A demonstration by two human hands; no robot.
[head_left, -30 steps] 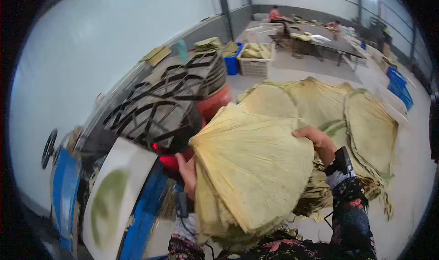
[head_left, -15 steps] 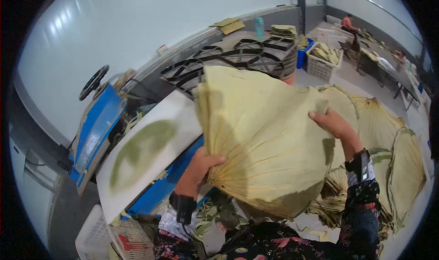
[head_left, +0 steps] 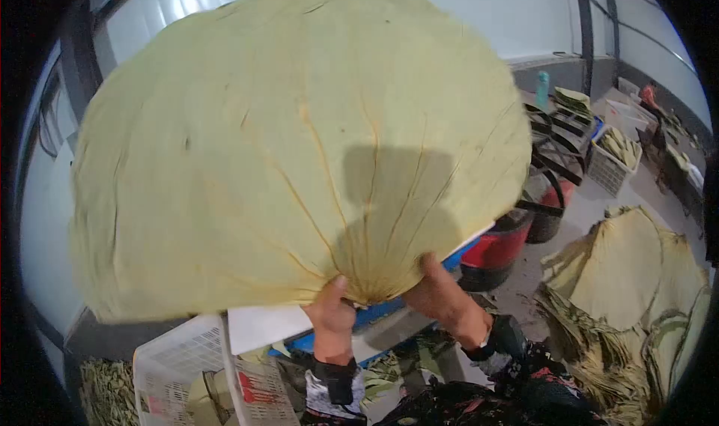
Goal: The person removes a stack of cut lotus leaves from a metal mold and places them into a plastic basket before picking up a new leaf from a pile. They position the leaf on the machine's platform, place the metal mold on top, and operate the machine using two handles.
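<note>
A wide, pale yellow-green bundle of dried lotus leaves (head_left: 225, 164) fills most of the view, its ribs fanning out from the gathered base at the bottom. My left hand (head_left: 331, 317) grips the lower edge just left of that base, thumb on the near face. On the other side of the base, my right hand (head_left: 449, 299) pinches the same edge. Fingers behind the bundle are hidden. Under it, part of a white board (head_left: 262, 329) and a blue machine edge (head_left: 382, 317) show.
Right of me lies a pile of folded leaves (head_left: 622, 276). A white crate (head_left: 183, 347) with a red-handled tool (head_left: 258, 388) stands at lower left. Black metal frames (head_left: 554, 153) and a red-black bucket (head_left: 490, 257) sit beyond. Another person (head_left: 648, 94) is far off.
The leaf bundle has swung left and up, now covering the board and machine. My right hand has gone from its right side to the base, near my left hand. The view has turned left.
</note>
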